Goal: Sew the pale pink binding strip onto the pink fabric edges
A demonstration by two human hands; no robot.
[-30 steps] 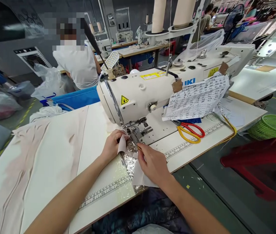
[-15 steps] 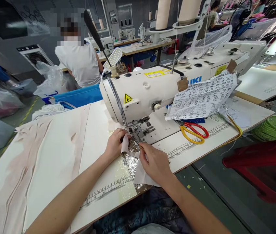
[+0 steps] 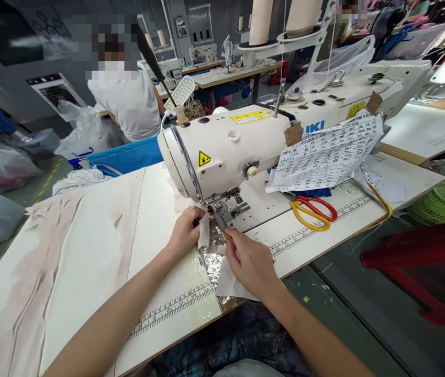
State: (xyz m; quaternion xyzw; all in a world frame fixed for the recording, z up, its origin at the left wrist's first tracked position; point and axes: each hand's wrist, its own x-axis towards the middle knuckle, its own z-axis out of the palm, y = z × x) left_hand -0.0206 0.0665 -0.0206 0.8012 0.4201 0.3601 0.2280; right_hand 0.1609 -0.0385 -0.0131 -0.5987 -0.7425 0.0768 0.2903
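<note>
Cloth, pale pink [image 3: 49, 251], lies spread flat over the left part of the sewing table [image 3: 155, 188], out of the way of the seam and smooth enough not to drag. My left hand [image 3: 185, 233] is just left of the needle, thumb and fingers closed on a white strip [image 3: 203, 232], which I hold folded upright so that its edge meets the presser foot [image 3: 222, 212] squarely. Under and just in front of the foot lies the silver sequinned fabric [image 3: 212, 259], running from the machine bed toward me and off the table edge, so it can feed in a straight line.

My right hand [image 3: 248, 259] rests on the other side of it, fingers bent and pressing down on a white fabric piece [image 3: 226, 287] that lies over the silver one. The fingertips come right up to the foot, to steady the layers; whether the thumb also nips an edge I cannot tell.

Behind stands the white Juki sewing machine [image 3: 238, 141]. To its right, the red-and-yellow scissors [image 3: 312, 209] lie on the bed within easy reach. A written sheet [image 3: 324, 154] is taped to the arm at reading height.
</note>
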